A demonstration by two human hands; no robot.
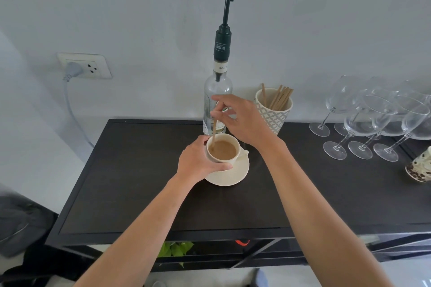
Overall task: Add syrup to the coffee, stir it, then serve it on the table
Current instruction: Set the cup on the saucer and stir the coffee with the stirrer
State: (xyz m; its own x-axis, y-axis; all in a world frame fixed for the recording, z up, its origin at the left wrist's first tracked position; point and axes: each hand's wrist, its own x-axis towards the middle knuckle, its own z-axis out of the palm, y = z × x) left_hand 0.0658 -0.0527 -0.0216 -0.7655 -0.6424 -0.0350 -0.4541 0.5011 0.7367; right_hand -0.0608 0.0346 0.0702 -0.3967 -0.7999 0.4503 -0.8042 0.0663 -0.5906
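Ceramic cup (224, 149), fragile and full, is gripped by the left hand (198, 162); a light stirrer (213, 128) is pinched by the right hand (242, 121).

A cream cup (224, 149) of milky coffee sits on its saucer (229, 175), wooden stirrer (213, 128) dipped in.

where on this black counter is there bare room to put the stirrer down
Bare: the counter left of the saucer, and the front strip between the forearms. Crowded: the wine glasses on the right, and the back behind the cup.
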